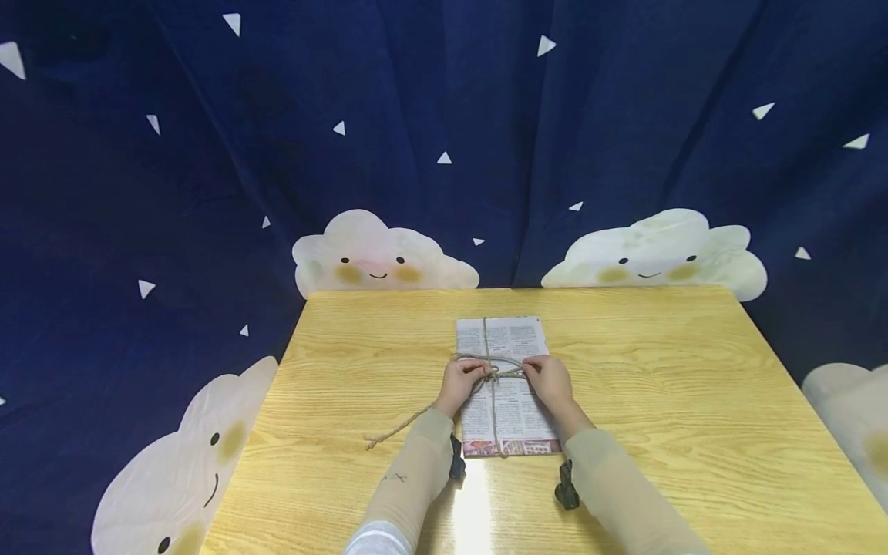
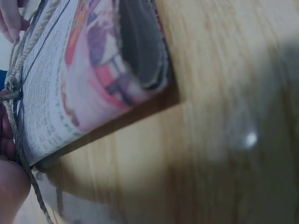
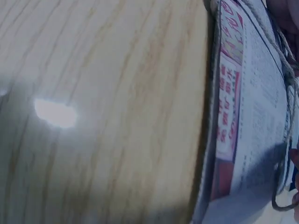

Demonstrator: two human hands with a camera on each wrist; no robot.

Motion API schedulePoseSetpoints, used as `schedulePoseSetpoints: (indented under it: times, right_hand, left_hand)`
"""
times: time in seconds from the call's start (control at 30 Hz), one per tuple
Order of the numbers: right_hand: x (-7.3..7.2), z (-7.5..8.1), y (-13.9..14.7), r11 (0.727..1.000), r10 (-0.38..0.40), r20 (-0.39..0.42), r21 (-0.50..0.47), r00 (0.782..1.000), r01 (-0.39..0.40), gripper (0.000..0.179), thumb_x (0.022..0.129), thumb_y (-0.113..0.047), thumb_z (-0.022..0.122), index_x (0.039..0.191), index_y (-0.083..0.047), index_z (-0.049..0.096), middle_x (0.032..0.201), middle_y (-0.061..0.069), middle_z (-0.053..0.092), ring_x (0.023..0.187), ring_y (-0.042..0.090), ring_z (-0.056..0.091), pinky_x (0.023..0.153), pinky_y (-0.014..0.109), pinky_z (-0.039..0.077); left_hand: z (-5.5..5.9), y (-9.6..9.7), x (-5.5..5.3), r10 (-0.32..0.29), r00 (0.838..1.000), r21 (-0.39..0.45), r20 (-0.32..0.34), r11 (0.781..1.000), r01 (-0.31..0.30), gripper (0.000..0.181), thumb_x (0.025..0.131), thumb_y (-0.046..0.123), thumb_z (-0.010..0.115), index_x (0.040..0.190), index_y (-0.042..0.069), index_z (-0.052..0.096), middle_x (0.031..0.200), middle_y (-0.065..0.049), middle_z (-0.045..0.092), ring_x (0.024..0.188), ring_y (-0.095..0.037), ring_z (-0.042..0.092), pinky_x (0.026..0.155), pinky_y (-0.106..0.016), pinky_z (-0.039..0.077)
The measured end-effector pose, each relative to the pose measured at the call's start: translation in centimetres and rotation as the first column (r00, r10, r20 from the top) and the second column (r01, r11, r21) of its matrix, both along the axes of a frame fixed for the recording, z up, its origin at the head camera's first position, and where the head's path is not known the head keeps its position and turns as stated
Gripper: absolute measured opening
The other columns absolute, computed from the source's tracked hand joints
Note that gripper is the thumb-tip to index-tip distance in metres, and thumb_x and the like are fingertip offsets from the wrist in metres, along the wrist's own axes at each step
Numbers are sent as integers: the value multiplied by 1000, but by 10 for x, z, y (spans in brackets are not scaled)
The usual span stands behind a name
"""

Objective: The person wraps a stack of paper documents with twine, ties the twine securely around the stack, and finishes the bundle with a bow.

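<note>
A folded newspaper bundle (image 1: 516, 420) lies on the table, with twine (image 1: 398, 428) crossed around it and a knot (image 1: 494, 375) near its middle. At the knot, my left hand (image 1: 459, 383) pinches the twine between thumb and fingers. My right hand (image 1: 553, 383) pinches a twine loop by the bundle's right edge. One loose end trails left past the left wrist onto the table. In the left wrist view, the paper's folded edge (image 2: 100, 70) shows a coloured print. The right wrist view catches only fingertips (image 3: 295, 158) of the right hand beside a bent strand.
The wooden table (image 1: 694, 401) extends around the bundle on all sides. Behind it hangs a dark blue curtain (image 1: 430, 85) with white triangles and smiling clouds. Dark wrist devices (image 1: 566, 487) sit under both forearms. Light glares off the tabletop near the front.
</note>
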State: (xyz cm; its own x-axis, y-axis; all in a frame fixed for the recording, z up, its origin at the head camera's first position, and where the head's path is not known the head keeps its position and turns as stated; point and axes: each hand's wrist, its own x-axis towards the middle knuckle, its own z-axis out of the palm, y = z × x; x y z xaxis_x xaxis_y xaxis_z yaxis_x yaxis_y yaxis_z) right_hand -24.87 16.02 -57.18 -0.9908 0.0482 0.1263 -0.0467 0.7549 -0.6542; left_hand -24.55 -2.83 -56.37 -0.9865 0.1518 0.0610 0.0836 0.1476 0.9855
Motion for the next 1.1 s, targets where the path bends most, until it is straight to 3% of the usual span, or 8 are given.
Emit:
schedulePoseSetpoints:
  times: [0.17, 0.33, 0.47, 0.6, 0.73, 0.87, 0.97, 1.1]
  right_hand:
    - [0, 5, 11, 1000, 11, -68, 18, 998, -10, 24, 85, -17, 64, 105, -4, 67, 97, 15, 67, 90, 32, 62, 81, 46, 48]
    - [-3, 0, 27, 991, 16, -28, -136, 999, -20, 36, 87, -8, 60, 121, 1, 55, 107, 20, 60, 95, 32, 59, 82, 42, 51]
    - [1, -3, 37, 976, -29, 22, -217, 999, 33, 41, 87, -3, 56, 127, 4, 48, 113, 24, 55, 100, 35, 55, 87, 42, 49]
    - [6, -6, 41, 958, -99, 46, -267, 994, 108, 40, 87, 0, 56, 125, 7, 47, 107, 25, 57, 94, 35, 57, 82, 41, 51]
    - [6, -9, 43, 930, -184, 59, -314, 981, 194, 32, 86, -1, 57, 116, 8, 54, 97, 24, 61, 86, 33, 60, 69, 27, 53]
    - [2, -10, 40, 911, -234, 71, -331, 970, 244, 24, 85, -1, 57, 107, 8, 62, 93, 23, 64, 84, 30, 60, 60, 14, 45]
    - [-1, -8, 37, 913, -224, 83, -331, 971, 239, 23, 86, -1, 55, 106, 6, 64, 95, 23, 63, 86, 30, 59, 63, 18, 46]
    - [-6, -5, 34, 926, -177, 100, -319, 979, 200, 22, 88, -3, 54, 106, 5, 64, 97, 22, 63, 88, 31, 58, 70, 28, 50]
  left_hand:
    - [-2, 0, -1, -3, 1000, 7, 0, 1000, 3, 15, 84, -1, 61, 93, -12, 67, 94, -24, 66, 91, -30, 62, 76, -25, 51]
    - [-1, 0, 0, 0, 1000, -14, 14, 1000, 1, 15, 84, 1, 61, 92, -9, 68, 93, -21, 67, 91, -25, 62, 77, -25, 50]
    - [-2, 1, -1, 2, 1000, -13, 13, 1000, -2, 16, 84, 1, 62, 93, -10, 68, 93, -21, 67, 90, -24, 62, 78, -25, 51]
    - [-6, 1, -3, 4, 1000, -5, -2, 1000, -4, 16, 83, -1, 62, 93, -13, 66, 94, -23, 66, 90, -25, 63, 77, -26, 51]
    - [-23, 1, -10, 15, 1000, -16, -10, 1000, -15, 15, 84, 1, 62, 92, -10, 68, 93, -19, 67, 90, -23, 63, 77, -27, 52]
    - [-38, 1, -16, 15, 1000, 6, -10, 1000, -15, 14, 83, 8, 65, 89, -3, 71, 92, -13, 69, 90, -20, 63, 77, -29, 52]
    - [-42, -1, -18, -11, 998, 42, -64, 999, 14, 15, 83, 15, 66, 86, 1, 72, 86, -7, 69, 83, -15, 63, 72, -27, 52]
    - [-39, -1, -17, -13, 999, 40, -50, 999, 15, 14, 84, 14, 66, 86, 2, 72, 85, -6, 69, 80, -13, 61, 69, -25, 51]
